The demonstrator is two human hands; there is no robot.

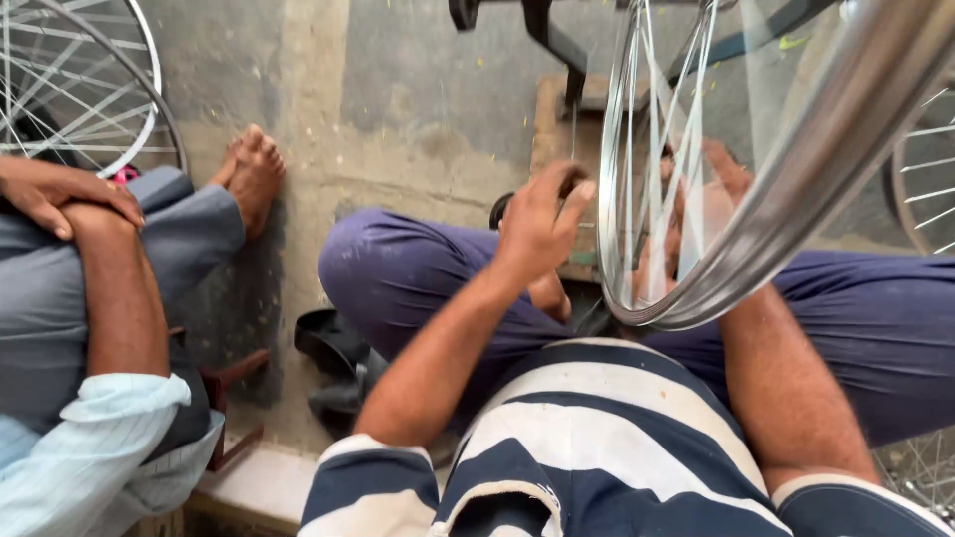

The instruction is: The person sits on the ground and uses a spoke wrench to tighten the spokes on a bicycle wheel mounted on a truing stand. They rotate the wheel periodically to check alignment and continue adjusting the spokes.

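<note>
Over the lap, the left hand (542,224) curls its fingers shut just left of a shiny spoked wheel rim (686,298), while the right hand (711,204) reaches among the spokes (652,179), its grip hidden, and another person's hand (55,194) rests far left.

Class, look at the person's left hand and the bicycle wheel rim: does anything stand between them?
Nothing visible does. The left hand sits just beside the bicycle wheel rim, fingers curled toward its spokes; whether they touch is unclear.
</note>
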